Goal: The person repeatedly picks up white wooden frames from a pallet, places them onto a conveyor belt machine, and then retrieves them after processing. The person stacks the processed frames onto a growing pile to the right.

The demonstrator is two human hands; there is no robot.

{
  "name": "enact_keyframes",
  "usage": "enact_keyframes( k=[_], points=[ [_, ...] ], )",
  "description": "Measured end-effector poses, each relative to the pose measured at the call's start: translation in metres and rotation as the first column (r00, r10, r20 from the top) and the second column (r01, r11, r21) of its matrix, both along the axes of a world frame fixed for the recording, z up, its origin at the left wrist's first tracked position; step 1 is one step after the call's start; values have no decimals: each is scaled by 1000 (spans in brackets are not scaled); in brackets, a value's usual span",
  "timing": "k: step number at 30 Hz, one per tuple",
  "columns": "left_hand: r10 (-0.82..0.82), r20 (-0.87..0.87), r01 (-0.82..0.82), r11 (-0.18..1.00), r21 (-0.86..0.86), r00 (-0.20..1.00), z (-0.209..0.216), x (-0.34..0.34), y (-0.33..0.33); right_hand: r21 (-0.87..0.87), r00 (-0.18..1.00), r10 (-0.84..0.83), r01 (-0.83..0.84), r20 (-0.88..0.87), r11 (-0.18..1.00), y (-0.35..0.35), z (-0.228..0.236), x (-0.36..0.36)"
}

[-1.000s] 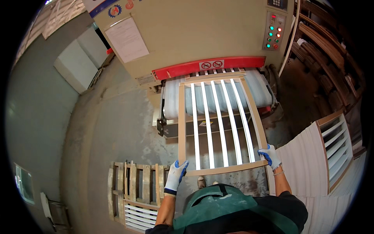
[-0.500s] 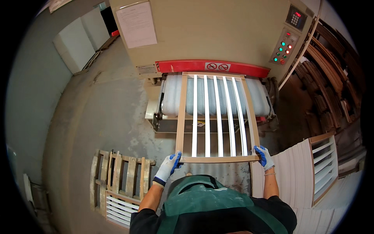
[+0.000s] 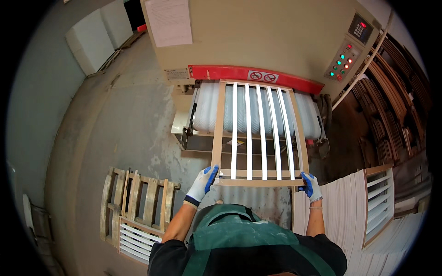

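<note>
A rectangular slatted frame (image 3: 264, 128) has brown outer edges and several white slats running away from me. Its far end lies over the ribbed conveyor belt (image 3: 206, 108) of a beige machine, close to the red bar. The near end is held up off the belt, in front of my body. My left hand (image 3: 202, 182), in a white and blue glove, grips the near left corner. At the near right corner, my right hand (image 3: 312, 186) in a matching glove is closed on the frame. Some fingers of both hands are hidden beneath it.
The red bar (image 3: 230, 72) spans the machine's opening. A control panel (image 3: 341, 60) with lit buttons is at far right. On the left floor lies a wooden pallet (image 3: 150, 202) with another slatted frame (image 3: 138, 241). A pale stack (image 3: 331, 207) stands near right, and brown boards (image 3: 389, 99) lie beyond.
The frame's near end appears tilted differently, with more of the near rail's inner side showing. Both hands keep their grip on its corners. The whole view has shifted slightly.
</note>
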State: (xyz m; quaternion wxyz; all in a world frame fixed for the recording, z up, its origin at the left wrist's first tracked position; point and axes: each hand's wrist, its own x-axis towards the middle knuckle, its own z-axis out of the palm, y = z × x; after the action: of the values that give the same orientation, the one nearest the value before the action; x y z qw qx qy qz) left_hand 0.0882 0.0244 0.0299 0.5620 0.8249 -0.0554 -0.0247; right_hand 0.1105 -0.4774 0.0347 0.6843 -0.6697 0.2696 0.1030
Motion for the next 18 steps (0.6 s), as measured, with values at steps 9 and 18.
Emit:
enact_keyframes(
  k=[9,18],
  points=[
    [19,-325,-197,829,-524,945,-5,9,-10,-47,998,-30,33,60,998,-5,-14,-1],
    [122,-447,-294,894,-338,886,21,-25,-22,-43,996,78,-79,-44,996,-12,9,-33]
  ],
)
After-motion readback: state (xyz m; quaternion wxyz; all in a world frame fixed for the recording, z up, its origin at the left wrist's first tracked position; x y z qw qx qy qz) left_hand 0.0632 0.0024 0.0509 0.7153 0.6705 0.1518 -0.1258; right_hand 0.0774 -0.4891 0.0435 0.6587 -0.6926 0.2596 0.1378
